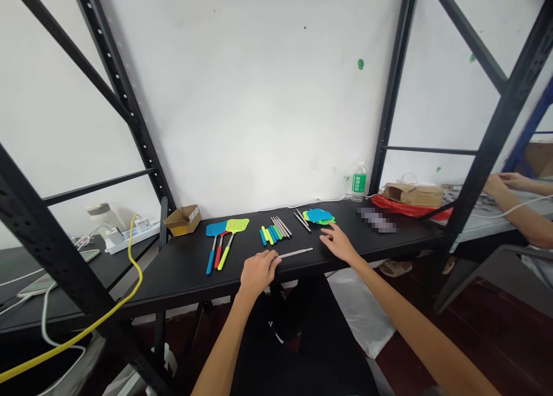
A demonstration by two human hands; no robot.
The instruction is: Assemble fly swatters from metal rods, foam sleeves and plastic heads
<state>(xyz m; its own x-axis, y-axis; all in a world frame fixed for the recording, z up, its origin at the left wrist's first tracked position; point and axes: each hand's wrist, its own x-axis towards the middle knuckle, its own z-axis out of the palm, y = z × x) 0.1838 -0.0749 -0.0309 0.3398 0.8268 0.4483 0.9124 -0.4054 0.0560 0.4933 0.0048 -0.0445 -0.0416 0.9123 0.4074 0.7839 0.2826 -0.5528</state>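
Note:
My left hand [258,271] is closed around one end of a thin metal rod [297,252], which points to the right just above the black table. With fingers apart, my right hand [338,242] reaches to the near edge of a pile of blue and green fly swatter heads [319,215]; whether it touches them I cannot tell. Between the hands and the wall lie several coloured handle grips [268,235], a row of metal rods [281,227] and a smaller group of rods [302,220]. Assembled fly swatters [223,250] in blue, red and yellow-green lie at the left.
A small open cardboard box [183,220] stands at the table's back left. On the right are a water bottle [358,182], a blurred-out item [377,219] and a cardboard box on red plastic [413,194]. Black shelf posts flank the table [173,272]. A co-worker's arms [516,197] show far right.

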